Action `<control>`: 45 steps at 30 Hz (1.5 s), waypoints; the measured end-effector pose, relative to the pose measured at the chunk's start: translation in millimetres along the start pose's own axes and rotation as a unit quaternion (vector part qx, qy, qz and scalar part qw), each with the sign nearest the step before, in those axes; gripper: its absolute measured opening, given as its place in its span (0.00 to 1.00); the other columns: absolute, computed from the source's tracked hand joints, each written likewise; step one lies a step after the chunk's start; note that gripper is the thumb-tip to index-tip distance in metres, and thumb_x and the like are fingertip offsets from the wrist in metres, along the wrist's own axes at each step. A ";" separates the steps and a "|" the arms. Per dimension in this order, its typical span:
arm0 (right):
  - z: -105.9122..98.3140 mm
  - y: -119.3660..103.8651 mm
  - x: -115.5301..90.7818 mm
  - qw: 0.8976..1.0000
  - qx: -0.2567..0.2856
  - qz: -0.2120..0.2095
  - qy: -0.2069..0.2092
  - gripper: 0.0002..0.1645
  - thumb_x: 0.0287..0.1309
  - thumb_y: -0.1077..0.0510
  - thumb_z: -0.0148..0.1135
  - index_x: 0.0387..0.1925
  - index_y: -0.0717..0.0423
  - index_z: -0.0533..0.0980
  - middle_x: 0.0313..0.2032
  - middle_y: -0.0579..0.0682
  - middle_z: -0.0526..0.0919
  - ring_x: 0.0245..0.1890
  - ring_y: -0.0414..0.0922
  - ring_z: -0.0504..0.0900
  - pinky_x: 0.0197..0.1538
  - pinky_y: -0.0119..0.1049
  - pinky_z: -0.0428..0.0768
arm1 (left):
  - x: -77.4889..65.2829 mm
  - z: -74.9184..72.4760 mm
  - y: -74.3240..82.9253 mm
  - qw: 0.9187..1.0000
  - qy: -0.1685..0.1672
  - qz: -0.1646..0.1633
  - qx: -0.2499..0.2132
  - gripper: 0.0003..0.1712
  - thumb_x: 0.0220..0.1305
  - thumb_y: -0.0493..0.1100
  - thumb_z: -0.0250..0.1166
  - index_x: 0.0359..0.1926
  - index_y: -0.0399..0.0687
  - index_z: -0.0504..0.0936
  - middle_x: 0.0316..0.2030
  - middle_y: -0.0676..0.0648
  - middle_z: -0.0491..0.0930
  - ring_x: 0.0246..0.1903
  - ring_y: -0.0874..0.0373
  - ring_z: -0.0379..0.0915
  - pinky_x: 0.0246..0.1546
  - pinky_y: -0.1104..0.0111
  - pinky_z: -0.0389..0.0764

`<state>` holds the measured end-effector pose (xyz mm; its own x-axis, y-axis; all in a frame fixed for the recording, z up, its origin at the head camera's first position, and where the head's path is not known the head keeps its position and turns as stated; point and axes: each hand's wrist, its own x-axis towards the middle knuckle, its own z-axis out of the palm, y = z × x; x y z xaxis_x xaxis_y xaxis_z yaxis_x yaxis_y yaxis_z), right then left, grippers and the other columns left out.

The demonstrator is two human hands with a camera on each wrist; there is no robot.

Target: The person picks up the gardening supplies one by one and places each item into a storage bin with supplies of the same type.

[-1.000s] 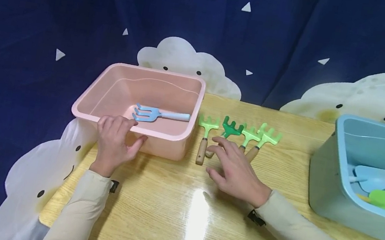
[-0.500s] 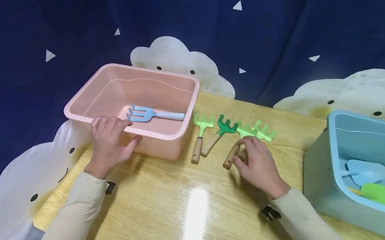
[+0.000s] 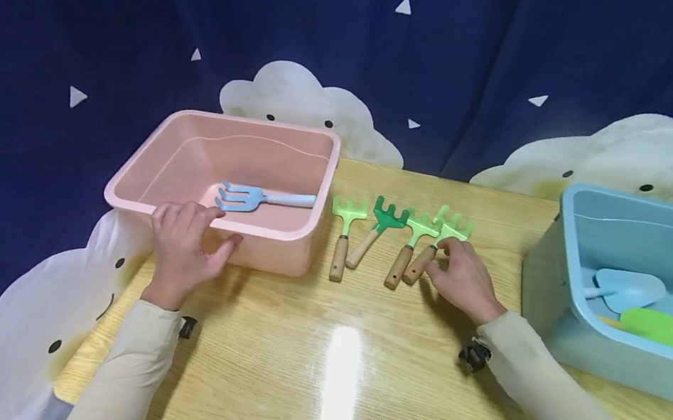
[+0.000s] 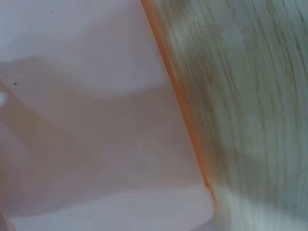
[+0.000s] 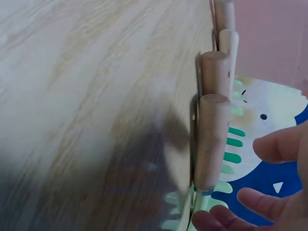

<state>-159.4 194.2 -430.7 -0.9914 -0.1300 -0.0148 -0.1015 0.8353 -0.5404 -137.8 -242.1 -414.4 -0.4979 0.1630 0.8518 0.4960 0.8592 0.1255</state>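
My left hand (image 3: 180,253) grips the front rim of a pink bin (image 3: 281,234), fingers over the edge and thumb against the outer wall. Inside the bin lies a light blue hand rake (image 3: 244,198). Several green hand rakes with wooden handles lie in a row right of it: a light green one (image 3: 341,246), a dark green one (image 3: 388,219), another light green one (image 3: 415,234) and the rightmost light green rake (image 3: 420,265). At the neck of that rightmost rake is my right hand (image 3: 465,278); the right wrist view shows its thumb and fingers apart beside the handle (image 5: 211,144).
A blue bin (image 3: 573,272) stands at the right, holding a light blue trowel (image 3: 632,289) and a green trowel (image 3: 665,328). The wooden table (image 3: 262,372) ends at a dark blue cloth (image 3: 461,55) with white clouds behind.
My right hand has moved right, from above the middle rakes to the rightmost one, uncovering the other handles. The left hand stays on the pink bin's rim. The head view has shifted slightly.
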 end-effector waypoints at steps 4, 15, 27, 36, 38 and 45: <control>4.3 0.7 4.7 1.000 -0.010 0.023 0.006 0.29 0.61 0.50 0.57 0.57 0.65 0.71 0.49 0.64 0.77 0.45 0.57 0.77 0.42 0.49 0.75 | -0.2 0.1 0.1 1.000 0.000 0.001 0.001 0.24 0.51 0.55 0.67 0.40 0.39 0.80 0.27 0.41 0.75 0.33 0.40 0.66 0.48 0.47 0.58; 16.8 1.1 19.3 0.992 -0.049 0.115 -0.034 0.25 0.61 0.37 0.46 0.19 0.50 0.66 0.17 0.47 0.66 0.18 0.44 0.64 0.20 0.37 0.59 | -2.1 0.3 1.5 1.000 0.010 -0.003 -0.003 0.24 0.51 0.55 0.66 0.40 0.40 0.80 0.27 0.41 0.74 0.33 0.41 0.65 0.48 0.47 0.57; 16.2 0.6 28.8 0.985 -0.035 0.161 -0.046 0.21 0.57 0.42 0.45 0.14 0.47 0.63 0.16 0.45 0.65 0.18 0.44 0.63 0.20 0.37 0.60 | -1.0 -0.1 0.7 1.000 0.017 -0.004 -0.007 0.24 0.51 0.55 0.67 0.40 0.40 0.81 0.27 0.41 0.74 0.33 0.40 0.65 0.49 0.47 0.57; 9.4 10.0 30.3 0.982 -0.031 0.178 -0.049 0.22 0.57 0.44 0.43 0.13 0.48 0.67 0.16 0.46 0.70 0.19 0.47 0.69 0.21 0.37 0.66 | -0.1 1.5 0.1 1.000 0.014 -0.003 -0.010 0.24 0.50 0.55 0.67 0.40 0.40 0.80 0.27 0.41 0.75 0.34 0.40 0.65 0.49 0.47 0.57; 5.9 12.4 30.3 0.982 -0.026 0.178 -0.051 0.24 0.58 0.44 0.44 0.11 0.48 0.69 0.14 0.45 0.70 0.18 0.46 0.70 0.22 0.37 0.66 | 0.1 1.5 0.2 1.000 0.014 -0.002 -0.010 0.24 0.50 0.55 0.67 0.40 0.40 0.81 0.27 0.41 0.75 0.33 0.41 0.65 0.49 0.47 0.57; -1.8 22.3 30.2 0.984 0.052 0.161 -0.052 0.19 0.61 0.45 0.49 0.24 0.55 0.72 0.20 0.46 0.73 0.21 0.45 0.71 0.28 0.34 0.68 | 1.2 0.2 0.5 1.000 0.012 0.000 -0.009 0.24 0.51 0.55 0.67 0.40 0.39 0.80 0.27 0.41 0.75 0.33 0.41 0.65 0.48 0.47 0.57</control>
<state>-191.8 209.9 -441.7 -0.9563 0.0741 -0.2829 0.2313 0.7835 -0.5768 -138.4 -241.3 -413.4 -0.4815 0.1513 0.8633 0.5093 0.8499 0.1351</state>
